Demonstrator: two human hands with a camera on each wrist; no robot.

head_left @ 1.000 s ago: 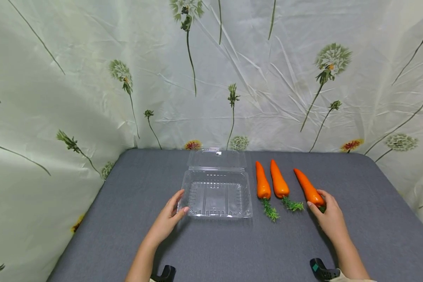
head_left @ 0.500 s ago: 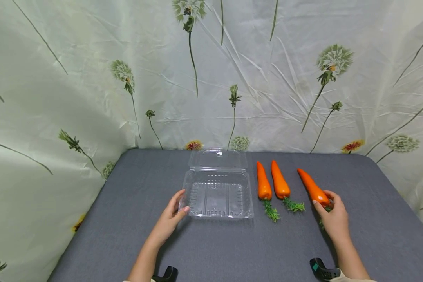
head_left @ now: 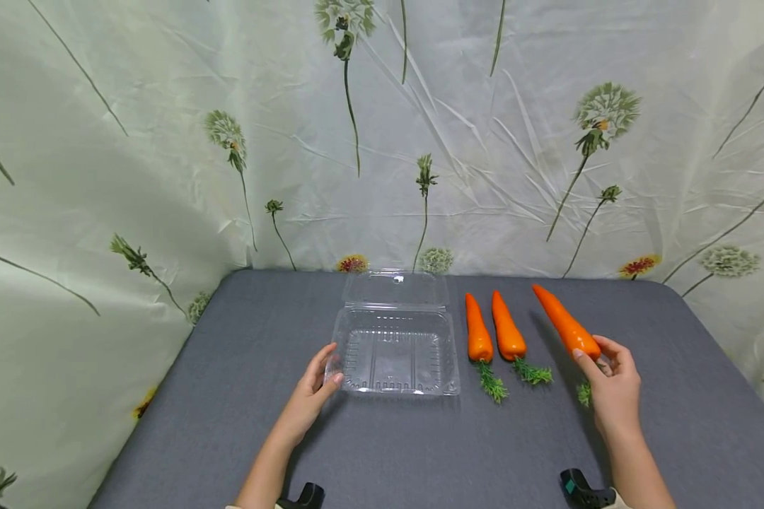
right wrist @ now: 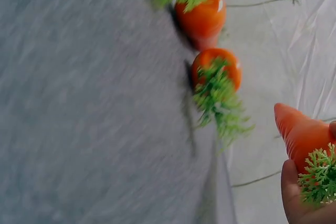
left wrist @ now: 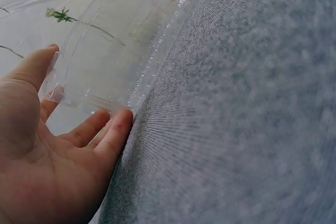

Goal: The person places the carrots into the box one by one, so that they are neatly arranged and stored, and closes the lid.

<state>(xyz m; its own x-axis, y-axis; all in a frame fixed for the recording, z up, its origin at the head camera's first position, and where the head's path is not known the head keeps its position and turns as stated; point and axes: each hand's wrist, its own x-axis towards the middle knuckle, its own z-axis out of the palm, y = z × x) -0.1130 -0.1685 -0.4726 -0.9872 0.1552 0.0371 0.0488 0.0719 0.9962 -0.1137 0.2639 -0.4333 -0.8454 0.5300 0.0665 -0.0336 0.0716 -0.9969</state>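
Observation:
A carrot (head_left: 565,326) with a glossy orange root is in my right hand (head_left: 616,385), tilted with its tip pointing far left. Thumb and fingers pinch its thick end, and green leaves (right wrist: 318,177) hang by the palm. Its shadow falls apart from it on the table. My left hand (head_left: 313,392) holds the near left corner of a clear plastic container (head_left: 395,387), thumb at the rim and fingers along the side. The lid (head_left: 396,290) lies folded back behind it, and nothing is inside. Between container and right hand lie two more carrots, one (head_left: 478,331) beside the other (head_left: 508,329).
A grey cloth-covered table (head_left: 242,332) carries everything. Its far edge meets a pale curtain (head_left: 496,162) printed with dandelions, which also hangs along the left side. Black wrist straps (head_left: 586,488) show at the bottom edge of the head view.
My right hand has raised its carrot off the table and drawn slightly to the right. The left hand stays at the container, and the other two carrots have not moved.

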